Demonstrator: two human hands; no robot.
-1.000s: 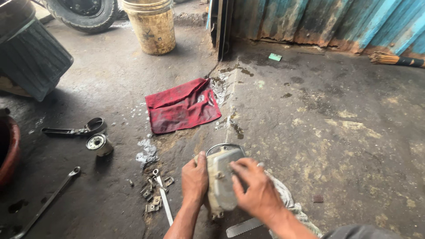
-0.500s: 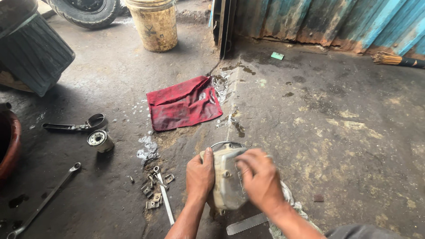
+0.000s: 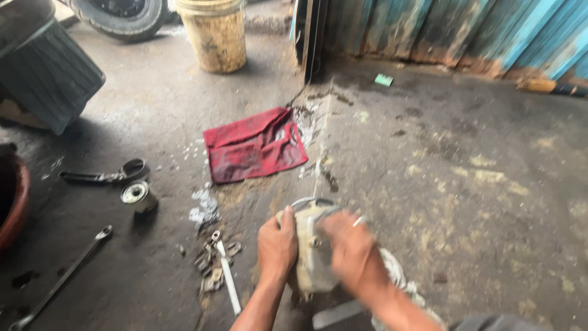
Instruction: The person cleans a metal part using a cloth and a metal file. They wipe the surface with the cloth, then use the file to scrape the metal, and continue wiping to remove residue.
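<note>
A pale, grimy metal housing [image 3: 311, 245] stands on the concrete floor in front of me. My left hand [image 3: 277, 244] grips its left side, thumb up along the edge. My right hand [image 3: 352, 252], blurred by motion, lies over the housing's right side and top. A curved metal rim [image 3: 309, 202] shows at the housing's upper end. White cloth [image 3: 395, 279] is bunched on the floor under my right forearm.
A red rag [image 3: 254, 146] lies just beyond the housing. Left of it are small loose metal parts and a short tool [image 3: 220, 270], a long spanner [image 3: 67, 276], a cylindrical filter [image 3: 138, 195] and a strap wrench [image 3: 104, 176]. A yellow bucket [image 3: 215, 37], a tyre [image 3: 119, 15] and a dark ribbed bin [image 3: 46, 76] stand further back.
My right hand has shifted down and across the housing's right side and is now blurred. The view has drifted slightly; my left hand keeps its grip.
</note>
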